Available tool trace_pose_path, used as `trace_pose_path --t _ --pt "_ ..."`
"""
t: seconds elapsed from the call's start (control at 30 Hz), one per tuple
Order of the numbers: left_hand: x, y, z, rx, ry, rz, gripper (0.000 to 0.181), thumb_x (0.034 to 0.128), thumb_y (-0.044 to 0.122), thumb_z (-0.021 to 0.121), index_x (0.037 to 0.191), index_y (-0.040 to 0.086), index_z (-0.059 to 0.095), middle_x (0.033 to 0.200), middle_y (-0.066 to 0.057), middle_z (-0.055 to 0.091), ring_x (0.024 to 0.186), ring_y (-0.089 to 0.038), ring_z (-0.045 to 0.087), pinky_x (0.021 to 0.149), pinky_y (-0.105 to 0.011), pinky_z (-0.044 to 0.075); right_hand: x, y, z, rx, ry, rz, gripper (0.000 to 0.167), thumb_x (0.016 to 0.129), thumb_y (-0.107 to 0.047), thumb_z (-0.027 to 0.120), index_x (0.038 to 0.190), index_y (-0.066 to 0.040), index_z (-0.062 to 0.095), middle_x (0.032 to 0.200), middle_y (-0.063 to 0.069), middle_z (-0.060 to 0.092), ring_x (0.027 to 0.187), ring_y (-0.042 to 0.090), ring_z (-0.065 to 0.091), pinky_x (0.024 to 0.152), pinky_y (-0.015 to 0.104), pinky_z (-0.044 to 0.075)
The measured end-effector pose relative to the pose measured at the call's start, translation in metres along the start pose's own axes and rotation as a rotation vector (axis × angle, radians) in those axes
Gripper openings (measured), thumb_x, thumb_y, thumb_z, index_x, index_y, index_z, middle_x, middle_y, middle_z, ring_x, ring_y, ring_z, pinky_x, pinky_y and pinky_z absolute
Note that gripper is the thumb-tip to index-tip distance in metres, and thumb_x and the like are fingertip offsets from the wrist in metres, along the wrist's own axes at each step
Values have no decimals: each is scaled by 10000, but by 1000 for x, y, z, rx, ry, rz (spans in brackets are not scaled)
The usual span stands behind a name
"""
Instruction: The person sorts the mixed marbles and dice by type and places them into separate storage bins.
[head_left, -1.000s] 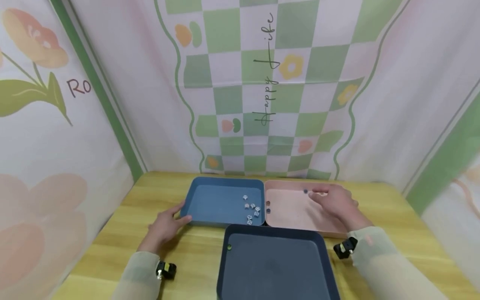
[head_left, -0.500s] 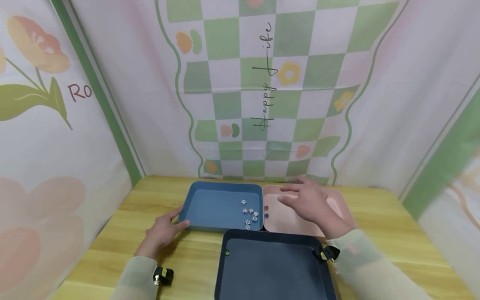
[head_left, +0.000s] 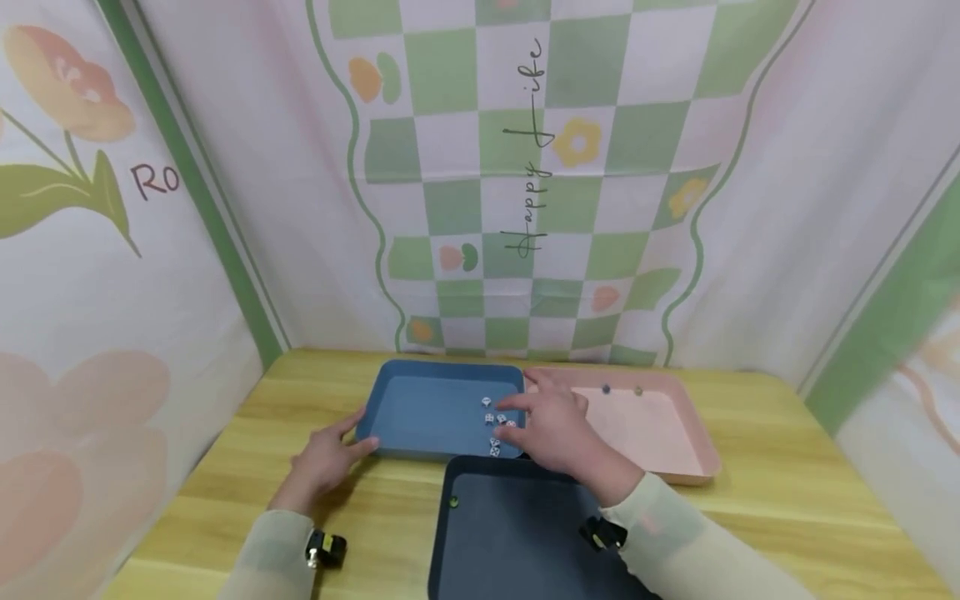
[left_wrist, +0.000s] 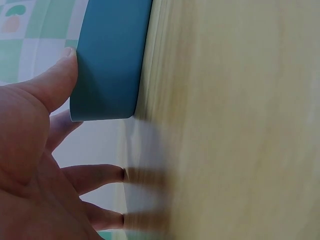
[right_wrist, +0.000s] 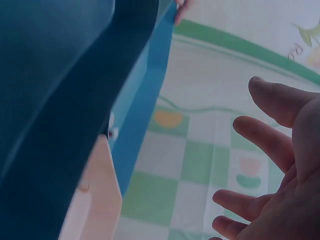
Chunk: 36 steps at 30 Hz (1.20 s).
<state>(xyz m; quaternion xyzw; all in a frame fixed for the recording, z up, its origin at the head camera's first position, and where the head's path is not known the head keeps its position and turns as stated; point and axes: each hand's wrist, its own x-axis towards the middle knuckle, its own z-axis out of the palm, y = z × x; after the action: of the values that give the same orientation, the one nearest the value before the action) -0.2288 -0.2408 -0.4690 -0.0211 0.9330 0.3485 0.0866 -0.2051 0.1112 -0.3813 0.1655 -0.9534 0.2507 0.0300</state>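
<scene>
White dice (head_left: 489, 418) lie grouped at the right side of the blue tray (head_left: 420, 408). Over them reaches my right hand (head_left: 555, 429), thumb and fingers spread, nothing between them; in the right wrist view the same hand (right_wrist: 280, 150) is extended with bare fingertips. It hides part of the pink tray (head_left: 652, 425) beside the blue one. My left hand (head_left: 326, 458) rests at the blue tray's near left corner. In the left wrist view its thumb touches the tray wall (left_wrist: 110, 60), and its other fingers are fairly straight, some reaching down to the table.
A dark tray (head_left: 510, 533) stands in front, with a small green bead (head_left: 453, 502) near its left wall. A blue bead (head_left: 606, 389) and a yellowish bead (head_left: 638, 390) lie at the back of the pink tray. A printed curtain (head_left: 510, 192) hangs behind the wooden table (head_left: 780, 467).
My right hand has moved left from the pink tray to over the dice, uncovering the beads at the pink tray's back and hiding those at its left. My left hand stays at the corner.
</scene>
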Motion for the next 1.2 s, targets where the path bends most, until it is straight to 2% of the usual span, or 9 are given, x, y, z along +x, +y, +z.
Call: trace_pose_path --t 0.27,0.47,0.63,0.8,1.0,1.2 --pt "-5 -3 3 13 -1 8 814 900 680 551 1572 282 324 1534 -221 358 1394 -595 58 929 -835 -84 -9 -12 28 21 -66 -49 241 851 -337 799 1086 -285 784 1545 201 354 1435 456 196 955 701 256" --pt "-5 -4 3 19 2 9 734 954 579 576 1573 276 323 1535 -219 359 1396 -593 56 927 -838 -83 -12 -16 49 -8 -160 -71 251 849 -368 800 1082 -278 790 1553 181 346 1447 460 148 979 700 237" --pt "-3 -4 3 14 2 8 730 955 569 582 1572 275 326 1536 -222 357 1396 -594 48 926 -839 -83 -15 -20 58 -68 -226 -102 234 835 -393 805 1032 -266 805 1546 197 357 1445 457 151 977 717 240" --pt "-2 -4 3 2 5 4 724 955 566 585 1570 285 328 1539 -216 356 1407 -575 67 933 -832 -91 -14 -23 64 -119 -235 -141 208 825 -390 812 995 -272 810 1532 224 371 1442 466 153 971 708 247" --pt "-1 -3 2 -3 5 4 717 960 556 585 1571 285 325 1541 -210 356 1411 -565 90 938 -831 -86 -10 -23 72 -173 -239 -145 202 806 -423 815 972 -308 803 1540 225 359 1441 478 153 980 694 252" --pt "-1 -2 1 1 0 11 715 965 554 579 1573 282 319 1543 -211 351 1407 -578 54 936 -833 -86 -8 -22 79 -174 -248 -156 192 811 -422 811 968 -312 801 1532 231 368 1443 488 142 992 693 258"
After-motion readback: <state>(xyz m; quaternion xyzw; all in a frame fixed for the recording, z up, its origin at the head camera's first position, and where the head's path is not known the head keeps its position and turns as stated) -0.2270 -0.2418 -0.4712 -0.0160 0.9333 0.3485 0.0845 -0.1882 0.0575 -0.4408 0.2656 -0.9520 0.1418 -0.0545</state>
